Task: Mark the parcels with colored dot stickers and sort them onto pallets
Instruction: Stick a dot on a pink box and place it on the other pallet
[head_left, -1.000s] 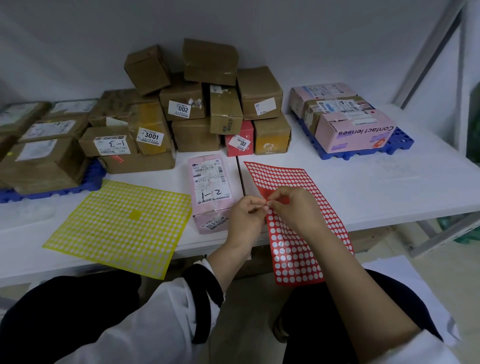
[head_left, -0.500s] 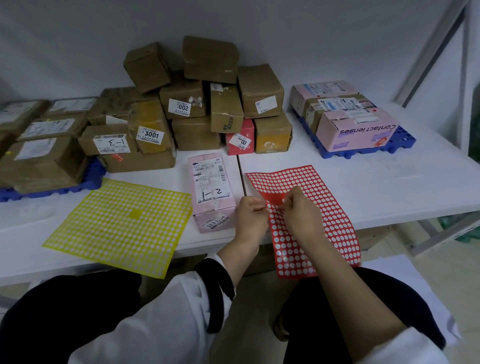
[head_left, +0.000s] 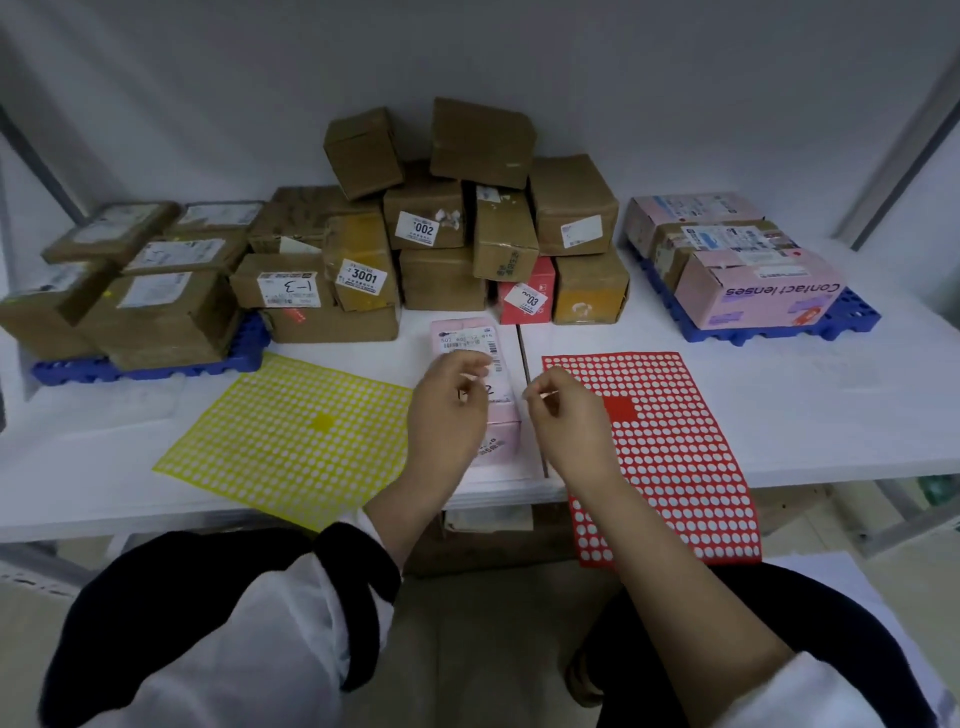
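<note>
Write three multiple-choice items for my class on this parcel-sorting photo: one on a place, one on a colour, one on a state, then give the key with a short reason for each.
1. Where does the pink parcel in front of the person lie?
A. between the yellow sticker sheet and the red sticker sheet
B. on the right blue pallet
C. on top of the brown box pile

2. What colour is the box printed "Contact lenses"?
A. brown
B. pink
C. yellow

3. How does the red sticker sheet lie?
A. rolled up
B. wholly on the table
C. flat, with its near end hanging past the table edge

Key: 1 A, it sits in the gap between the two sheets, partly behind the left hand. 2 B, its printed side is pink. 3 C, its near end reaches below the table front, beside the right hand.
</note>
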